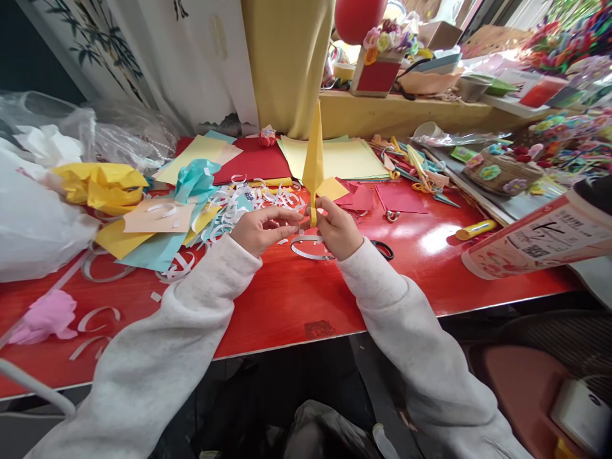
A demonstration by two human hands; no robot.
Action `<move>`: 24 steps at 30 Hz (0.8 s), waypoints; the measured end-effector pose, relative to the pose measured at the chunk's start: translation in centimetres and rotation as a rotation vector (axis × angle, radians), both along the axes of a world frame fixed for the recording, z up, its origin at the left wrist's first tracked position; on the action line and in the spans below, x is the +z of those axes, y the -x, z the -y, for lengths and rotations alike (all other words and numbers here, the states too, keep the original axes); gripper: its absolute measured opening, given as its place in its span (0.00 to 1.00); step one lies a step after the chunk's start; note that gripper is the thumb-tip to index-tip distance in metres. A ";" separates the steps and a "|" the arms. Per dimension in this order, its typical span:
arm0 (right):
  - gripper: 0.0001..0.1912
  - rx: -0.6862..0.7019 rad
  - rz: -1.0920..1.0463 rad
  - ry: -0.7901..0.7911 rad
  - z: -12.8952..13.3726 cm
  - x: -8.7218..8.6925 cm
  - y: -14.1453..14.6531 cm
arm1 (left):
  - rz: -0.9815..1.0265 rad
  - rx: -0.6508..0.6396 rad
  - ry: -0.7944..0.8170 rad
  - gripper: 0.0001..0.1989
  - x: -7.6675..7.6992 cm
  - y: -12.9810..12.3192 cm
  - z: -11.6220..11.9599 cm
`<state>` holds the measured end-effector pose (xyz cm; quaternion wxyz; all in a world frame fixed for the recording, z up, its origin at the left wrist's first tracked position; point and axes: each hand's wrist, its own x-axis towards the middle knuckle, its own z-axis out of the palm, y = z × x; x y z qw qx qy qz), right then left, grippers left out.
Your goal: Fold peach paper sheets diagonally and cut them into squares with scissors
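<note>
Both hands meet above the red desk (287, 299), the right hand (338, 228) and left hand (262, 229) pinching the bottom of a folded yellow paper (314, 159) whose long axis stands upright, pointing away from them.

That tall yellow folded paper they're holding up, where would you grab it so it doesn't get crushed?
Grip the yellow folded paper at its narrow base, as both the left hand and right hand do now, coming in from either side. It stands upright and tapers to a thin point, so the top probably bends easily.
</note>
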<state>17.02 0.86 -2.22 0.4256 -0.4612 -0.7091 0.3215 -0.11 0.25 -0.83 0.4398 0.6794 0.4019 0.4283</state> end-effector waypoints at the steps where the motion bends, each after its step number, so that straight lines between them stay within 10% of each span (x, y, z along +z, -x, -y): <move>1: 0.04 0.004 -0.010 0.005 0.0 0.0 0.0 | 0.000 -0.012 0.003 0.14 0.0 0.0 0.0; 24: 0.03 0.056 -0.061 0.059 0.1 0.2 0.1 | 0.017 0.117 -0.011 0.09 0.3 -0.3 0.5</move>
